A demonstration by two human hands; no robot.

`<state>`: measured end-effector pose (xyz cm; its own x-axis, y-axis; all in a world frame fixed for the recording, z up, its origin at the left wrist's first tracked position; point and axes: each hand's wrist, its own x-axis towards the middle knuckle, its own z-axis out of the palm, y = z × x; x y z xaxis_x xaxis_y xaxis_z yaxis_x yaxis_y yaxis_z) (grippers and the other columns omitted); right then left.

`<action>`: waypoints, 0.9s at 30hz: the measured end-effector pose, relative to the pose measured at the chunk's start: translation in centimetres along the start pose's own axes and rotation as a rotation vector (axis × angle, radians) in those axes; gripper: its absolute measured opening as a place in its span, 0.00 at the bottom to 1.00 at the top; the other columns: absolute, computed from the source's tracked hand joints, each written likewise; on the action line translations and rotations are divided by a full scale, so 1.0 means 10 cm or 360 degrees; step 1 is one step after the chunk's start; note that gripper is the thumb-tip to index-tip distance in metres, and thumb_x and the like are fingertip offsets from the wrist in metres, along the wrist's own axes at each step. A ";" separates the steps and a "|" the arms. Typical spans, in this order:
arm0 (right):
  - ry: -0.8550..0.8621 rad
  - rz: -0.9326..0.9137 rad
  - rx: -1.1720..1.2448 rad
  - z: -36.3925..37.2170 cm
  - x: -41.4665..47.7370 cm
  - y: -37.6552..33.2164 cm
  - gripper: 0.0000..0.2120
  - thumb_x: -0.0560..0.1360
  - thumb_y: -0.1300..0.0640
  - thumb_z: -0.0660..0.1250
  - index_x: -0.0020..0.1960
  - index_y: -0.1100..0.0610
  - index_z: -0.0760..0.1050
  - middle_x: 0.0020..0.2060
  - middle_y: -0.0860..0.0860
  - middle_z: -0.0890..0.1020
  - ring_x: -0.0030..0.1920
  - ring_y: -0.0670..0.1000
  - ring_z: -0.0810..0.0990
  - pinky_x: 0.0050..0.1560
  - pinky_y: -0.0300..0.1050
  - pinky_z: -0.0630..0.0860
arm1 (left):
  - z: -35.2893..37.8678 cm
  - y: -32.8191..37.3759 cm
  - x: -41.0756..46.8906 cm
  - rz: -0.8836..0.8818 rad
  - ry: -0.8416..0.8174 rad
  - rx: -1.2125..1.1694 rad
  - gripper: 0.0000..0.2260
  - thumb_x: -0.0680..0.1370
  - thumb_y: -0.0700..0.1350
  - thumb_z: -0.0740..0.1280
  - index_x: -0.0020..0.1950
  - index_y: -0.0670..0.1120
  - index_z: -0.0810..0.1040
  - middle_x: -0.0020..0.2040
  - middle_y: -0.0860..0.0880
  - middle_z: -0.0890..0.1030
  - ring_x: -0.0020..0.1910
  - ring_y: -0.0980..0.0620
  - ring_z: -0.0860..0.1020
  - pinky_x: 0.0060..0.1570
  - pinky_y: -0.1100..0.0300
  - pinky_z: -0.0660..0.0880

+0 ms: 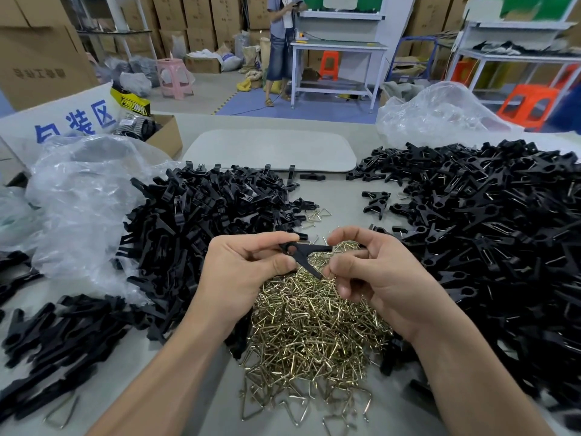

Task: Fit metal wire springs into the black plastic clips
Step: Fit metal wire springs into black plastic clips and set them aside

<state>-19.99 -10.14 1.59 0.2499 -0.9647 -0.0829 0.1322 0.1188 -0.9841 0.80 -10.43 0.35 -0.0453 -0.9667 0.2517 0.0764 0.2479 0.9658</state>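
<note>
Clip [306, 250], long axis left-right (legs rightward)

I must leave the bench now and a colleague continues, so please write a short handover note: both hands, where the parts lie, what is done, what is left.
Hands: the left hand pinches one black clip at its holed end. The right hand pinches its other end, above the heap of wire springs.
I cannot tell whether a spring is already in it.
Done: the pile on the right, clips showing wire.
Left: the pile on the left, clips apparently without springs.
</note>
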 end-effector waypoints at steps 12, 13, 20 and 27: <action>0.0033 -0.0023 -0.0003 0.04 0.02 0.03 0.16 0.70 0.66 0.76 0.57 0.61 0.78 0.36 0.61 0.84 0.27 0.50 0.78 0.26 0.38 0.72 | 0.00 -0.03 0.00 -0.0005 -0.0033 0.0078 0.17 0.64 0.40 0.78 0.49 0.57 0.89 0.36 0.48 0.87 0.36 0.57 0.83 0.43 0.66 0.79; 0.0040 -0.0026 0.0032 0.05 0.02 0.03 0.18 0.67 0.63 0.77 0.56 0.61 0.79 0.36 0.60 0.84 0.28 0.50 0.79 0.27 0.38 0.73 | 0.01 -0.03 0.00 -0.0005 -0.0039 0.0020 0.17 0.64 0.38 0.78 0.50 0.54 0.89 0.35 0.50 0.86 0.35 0.59 0.82 0.42 0.67 0.78; -0.0253 0.0183 0.0560 0.24 0.01 0.09 0.21 0.77 0.51 0.70 0.64 0.65 0.79 0.59 0.63 0.84 0.57 0.60 0.86 0.52 0.52 0.84 | 0.04 -0.05 -0.01 -0.0004 0.0093 -0.0207 0.13 0.64 0.38 0.77 0.48 0.45 0.89 0.52 0.49 0.88 0.51 0.55 0.86 0.49 0.66 0.80; -0.0440 0.0178 0.0727 0.32 0.00 0.07 0.24 0.78 0.52 0.69 0.67 0.68 0.77 0.64 0.66 0.81 0.65 0.62 0.81 0.62 0.58 0.81 | 0.09 -0.11 0.00 0.0034 0.0144 -0.0044 0.14 0.60 0.43 0.79 0.43 0.57 0.90 0.59 0.61 0.84 0.59 0.61 0.80 0.54 0.67 0.78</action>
<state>-16.81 -9.31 1.40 0.5212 -0.8498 -0.0783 0.4780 0.3667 -0.7982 -0.21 -10.65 -0.70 0.0468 -0.9634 0.2641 0.1039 0.2676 0.9579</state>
